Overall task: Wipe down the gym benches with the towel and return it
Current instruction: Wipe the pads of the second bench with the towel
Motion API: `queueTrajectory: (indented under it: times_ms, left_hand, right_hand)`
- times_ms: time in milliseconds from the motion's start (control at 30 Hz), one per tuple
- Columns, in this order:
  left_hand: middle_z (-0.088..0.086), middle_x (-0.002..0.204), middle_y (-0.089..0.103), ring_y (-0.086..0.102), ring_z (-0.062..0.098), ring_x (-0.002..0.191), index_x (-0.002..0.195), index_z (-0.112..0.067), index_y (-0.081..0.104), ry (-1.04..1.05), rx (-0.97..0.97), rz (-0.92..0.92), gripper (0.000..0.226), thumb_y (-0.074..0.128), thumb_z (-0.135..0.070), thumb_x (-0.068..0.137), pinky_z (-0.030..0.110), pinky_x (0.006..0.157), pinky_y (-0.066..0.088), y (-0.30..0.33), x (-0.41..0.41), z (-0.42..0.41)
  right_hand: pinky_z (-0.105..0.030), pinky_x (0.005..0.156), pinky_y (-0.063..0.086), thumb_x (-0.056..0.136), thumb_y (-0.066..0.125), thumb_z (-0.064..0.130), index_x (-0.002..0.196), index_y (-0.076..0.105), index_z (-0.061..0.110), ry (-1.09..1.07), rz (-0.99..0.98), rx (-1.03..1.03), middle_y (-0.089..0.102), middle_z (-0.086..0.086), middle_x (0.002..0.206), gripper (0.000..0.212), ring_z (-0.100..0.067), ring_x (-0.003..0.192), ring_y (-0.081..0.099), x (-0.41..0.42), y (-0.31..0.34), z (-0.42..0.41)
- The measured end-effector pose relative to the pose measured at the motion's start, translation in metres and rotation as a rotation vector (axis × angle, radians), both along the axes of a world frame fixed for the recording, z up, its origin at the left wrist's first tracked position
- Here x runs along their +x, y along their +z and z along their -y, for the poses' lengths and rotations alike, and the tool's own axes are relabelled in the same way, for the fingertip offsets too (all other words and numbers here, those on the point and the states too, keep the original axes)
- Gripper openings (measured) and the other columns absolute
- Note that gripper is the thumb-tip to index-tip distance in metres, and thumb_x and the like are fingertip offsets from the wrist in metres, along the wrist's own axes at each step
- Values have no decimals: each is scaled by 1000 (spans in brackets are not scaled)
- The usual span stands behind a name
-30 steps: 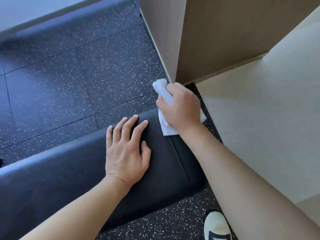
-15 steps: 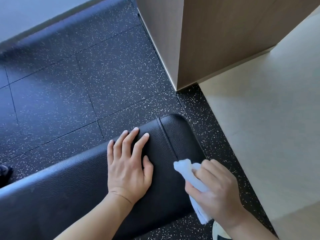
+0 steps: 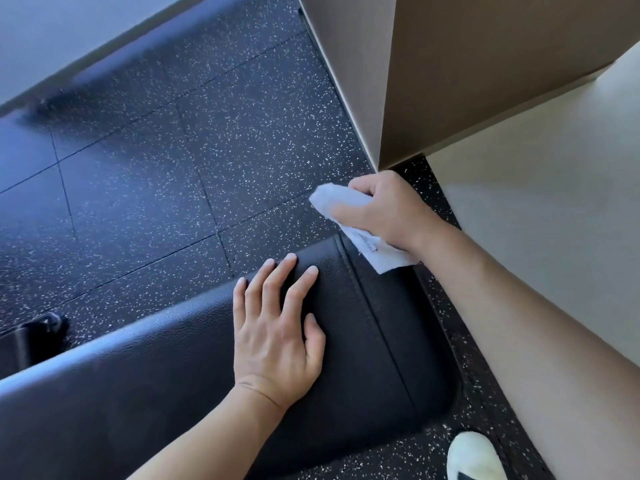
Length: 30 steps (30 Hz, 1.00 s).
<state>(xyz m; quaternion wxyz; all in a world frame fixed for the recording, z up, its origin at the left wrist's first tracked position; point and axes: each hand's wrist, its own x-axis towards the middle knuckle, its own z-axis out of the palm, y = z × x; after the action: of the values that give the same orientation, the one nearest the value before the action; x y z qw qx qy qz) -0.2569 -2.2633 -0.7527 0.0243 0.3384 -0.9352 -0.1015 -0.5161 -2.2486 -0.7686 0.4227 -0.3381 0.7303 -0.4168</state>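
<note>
Towel (image 3: 349,209) partly hidden by right hand (image 3: 384,209), shoe (image 3: 472,457) cut off below

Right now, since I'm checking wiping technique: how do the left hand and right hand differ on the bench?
The left hand lies flat, fingers straight, on the bench pad; the right hand is curled, gripping the white towel. The left hand sits mid-pad and holds nothing; the right hand works the far corner by the seam. Both are bare.

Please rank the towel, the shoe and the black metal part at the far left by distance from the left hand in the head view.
From the left hand:
1. Towel, up and right, in the right hand.
2. Shoe, lower right, on the floor.
3. Black metal part, far left, beyond the bench.
</note>
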Motion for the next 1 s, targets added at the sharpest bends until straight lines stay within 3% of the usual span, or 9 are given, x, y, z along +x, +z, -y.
queueTrajectory:
  times_ms: [100, 200, 300, 533, 700, 800, 1000]
  left_hand:
    - [4, 162, 43, 39, 34, 151, 147, -27, 50, -2, -8, -5, 60, 49, -32, 88, 60, 125, 24, 1, 0, -1]
    - [4, 162, 43, 39, 35, 150, 147, -27, 49, 8, -6, -4, 60, 47, -32, 88, 60, 125, 24, 1, -1, -2]
    - [6, 160, 44, 41, 38, 148, 148, -24, 49, -4, -9, -15, 60, 47, -31, 88, 63, 123, 26, 0, -1, -2]
    - [10, 161, 42, 41, 39, 148, 148, -19, 47, -25, 1, 4, 62, 45, -27, 87, 65, 118, 30, 0, -4, -1]
    - [13, 159, 42, 41, 40, 147, 147, -12, 50, -24, 5, 36, 62, 44, -25, 87, 64, 118, 30, 3, -4, -1]
    - [12, 160, 42, 40, 39, 148, 148, -13, 48, -24, 9, 32, 62, 42, -25, 88, 64, 119, 30, 3, -4, -1]
    - [10, 162, 39, 40, 39, 146, 150, -16, 44, -15, 4, 8, 62, 40, -25, 89, 64, 119, 30, -1, 0, -1]
  right_hand:
    - [-21, 46, 22, 88, 74, 38, 63, 33, 17, -247, -44, -109, 31, 9, 56, 53, -7, 52, 28, 8, -4, -55]
    - [-17, 48, 27, 89, 70, 33, 67, 32, 17, -426, -152, -74, 35, 1, 58, 47, -5, 52, 31, 36, -7, -108]
    - [-16, 49, 29, 90, 70, 32, 68, 31, 19, -539, -132, -75, 35, 5, 59, 47, -6, 54, 32, 63, -4, -128]
    - [-39, 53, 29, 90, 71, 25, 64, 35, 11, -453, 33, -180, 37, -12, 60, 47, -11, 55, 32, 23, -2, -56]
    - [-38, 50, 37, 92, 70, 23, 71, 48, 7, -484, 201, -196, 50, -13, 62, 34, -19, 53, 43, 40, -11, -105]
    - [-26, 47, 37, 94, 71, 19, 68, 47, 19, -513, 275, -231, 49, 3, 58, 36, -9, 52, 44, 66, -15, -160]
    - [-21, 52, 31, 94, 71, 24, 66, 36, 23, -480, 166, -291, 37, 10, 60, 46, -7, 54, 36, 57, -16, -143]
